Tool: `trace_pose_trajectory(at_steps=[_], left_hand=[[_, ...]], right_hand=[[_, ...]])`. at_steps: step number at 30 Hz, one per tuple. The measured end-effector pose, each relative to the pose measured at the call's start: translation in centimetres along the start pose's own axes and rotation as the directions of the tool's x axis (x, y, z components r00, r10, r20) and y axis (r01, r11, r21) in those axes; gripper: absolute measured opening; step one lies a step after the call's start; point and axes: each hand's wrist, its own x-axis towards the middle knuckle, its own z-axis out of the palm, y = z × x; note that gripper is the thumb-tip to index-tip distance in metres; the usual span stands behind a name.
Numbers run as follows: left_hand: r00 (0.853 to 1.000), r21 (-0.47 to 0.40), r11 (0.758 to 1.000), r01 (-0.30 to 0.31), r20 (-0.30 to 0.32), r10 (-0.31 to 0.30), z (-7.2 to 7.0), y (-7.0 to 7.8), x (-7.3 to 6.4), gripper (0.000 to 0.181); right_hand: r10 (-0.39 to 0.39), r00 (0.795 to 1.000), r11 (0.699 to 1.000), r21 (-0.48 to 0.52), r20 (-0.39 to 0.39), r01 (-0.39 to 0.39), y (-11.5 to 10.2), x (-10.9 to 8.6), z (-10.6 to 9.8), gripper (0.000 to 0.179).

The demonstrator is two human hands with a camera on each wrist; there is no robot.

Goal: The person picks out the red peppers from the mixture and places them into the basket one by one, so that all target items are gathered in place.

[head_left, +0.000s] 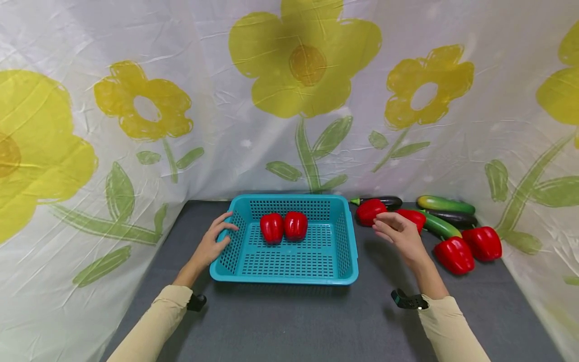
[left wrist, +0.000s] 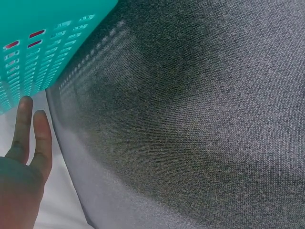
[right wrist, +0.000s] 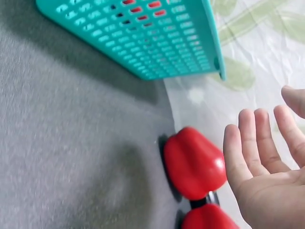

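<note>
A teal plastic basket (head_left: 286,279) stands on the dark table with two red bell peppers (head_left: 272,228) side by side inside it. My left hand (head_left: 212,247) is at the basket's left rim, its fingers loosely spread; the left wrist view catches two of them stretched out beside the perforated wall. To the right of the basket, my right hand (head_left: 400,236) hovers near a red bell pepper (head_left: 370,211), fingers relaxed and nothing between them. In the right wrist view the palm and fingers (right wrist: 263,143) show bare, next to that pepper.
Behind and right of my right hand lie more vegetables: an eggplant (head_left: 392,202), a green cucumber (head_left: 442,224), a yellow-green one (head_left: 445,204), a second eggplant (head_left: 452,218) and red peppers (head_left: 454,255). A flower-printed sheet (head_left: 217,151) hangs along the table's back and sides.
</note>
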Motion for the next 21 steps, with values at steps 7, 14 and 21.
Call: trace_pose_trajectory(at_steps=[7, 14, 21], left_hand=[[1.000, -0.005, 1.000, 0.007, 0.007, -0.007, -0.1, 0.2, -0.1, 0.031], [1.000, -0.010, 1.000, 0.007, 0.006, -0.007, 0.0, 0.0, -0.2, 0.030], [1.000, -0.016, 1.000, 0.009, 0.009, -0.009, -0.1, 0.0, -0.1, 0.030]], right_hand=[[0.028, 0.996, 0.996, -0.084, -0.079, -0.035, 1.1, 0.0, -1.1, 0.049], [0.025, 0.978, 0.976, -0.206, -0.208, -0.069, 2.4, 0.5, -1.8, 0.057], [0.016, 0.964, 0.967, -0.242, -0.267, -0.083, 2.9, 1.1, -1.5, 0.068]])
